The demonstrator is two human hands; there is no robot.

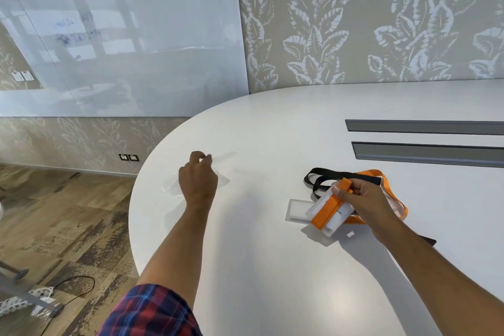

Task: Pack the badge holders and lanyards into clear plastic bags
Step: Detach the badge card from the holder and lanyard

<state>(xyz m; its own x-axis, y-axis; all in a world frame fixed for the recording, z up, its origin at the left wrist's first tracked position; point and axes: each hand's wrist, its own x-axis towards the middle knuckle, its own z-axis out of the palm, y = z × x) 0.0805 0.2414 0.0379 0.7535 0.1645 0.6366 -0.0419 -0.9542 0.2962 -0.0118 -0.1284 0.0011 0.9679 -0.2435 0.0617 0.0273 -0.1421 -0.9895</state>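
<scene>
Landmark: the clear plastic bag [221, 172] lying flat near the rounded left end of the white tabletop [272, 267].

Nearest: a plaid sleeve [152, 311] on the left arm, which reaches forward to the bag. Right arm comes in from the right, well apart from the bag.

Right hand [365, 199], right of the bag: fingers curled round a badge holder [317, 209] wrapped with an orange lanyard [326, 213], thumb pressing the orange strap on top. The bundle's long axis runs diagonally, its lower end pointing toward the viewer and slightly bag-ward. A second clear badge holder [297, 209] lies flat under or just beside it, on the bag side. A black lanyard [317, 177] and loose orange loops trail behind and right of the hand.

Left hand [197, 177]: on top of the bag, fingertips pinched at its far edge, probably lifting or opening the mouth; can't tell if the mouth is open, film too transparent.

Key relation: the bundle sits right of the bag, at about the same depth, with bare tabletop between. Left hand owns the bag, right owns the bundle. Next move likely carries the bundle leftward to the bag mouth.

Farther: two grey slots [425, 139] in the tabletop, beyond and right of the bag.
</scene>
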